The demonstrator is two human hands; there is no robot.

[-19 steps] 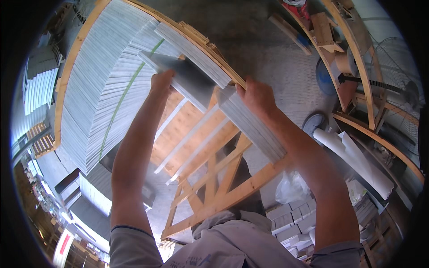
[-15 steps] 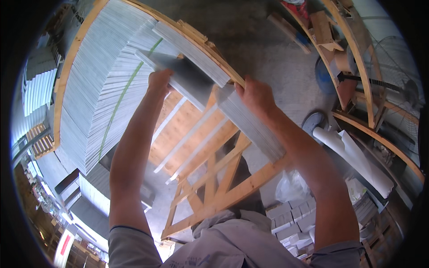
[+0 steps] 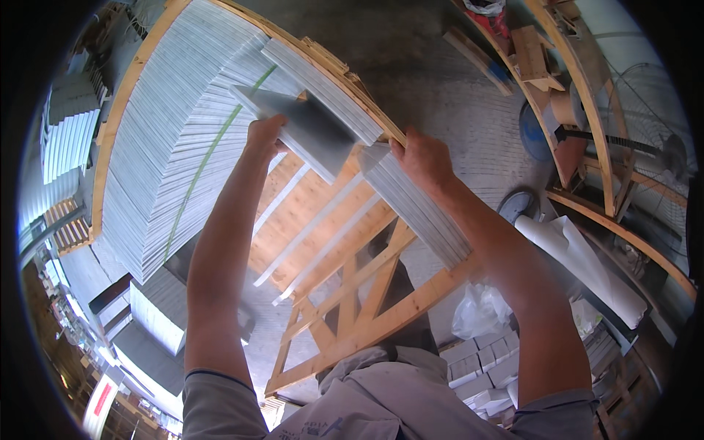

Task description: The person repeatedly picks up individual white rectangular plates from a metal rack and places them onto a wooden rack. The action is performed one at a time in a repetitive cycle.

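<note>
A flat grey slab (image 3: 312, 128) with a pale edge lies tilted above the wooden crate. My left hand (image 3: 265, 136) is closed round its near left edge. The thumb shows on top, and the other fingers are partly hidden below. My right hand (image 3: 425, 158) is closed on the crate's wooden top rail (image 3: 378, 117), beside the rail's near end. Under that hand stands a short row of upright slabs (image 3: 414, 202). Another row of slabs (image 3: 319, 88) leans along the rail, just beyond the held slab.
To the left, a long row of thin grey slabs (image 3: 176, 125) is bound by a green strap (image 3: 209, 154). The crate's plywood panel (image 3: 315, 224) carries white strips. Bracing (image 3: 359, 323) crosses before my body. A white roll (image 3: 579, 260) and a fan (image 3: 667, 158) are at right.
The view has shifted slightly, moving the scene a little to the right. Both hands keep their holds, and the slab stays in nearly the same place over the crate.
</note>
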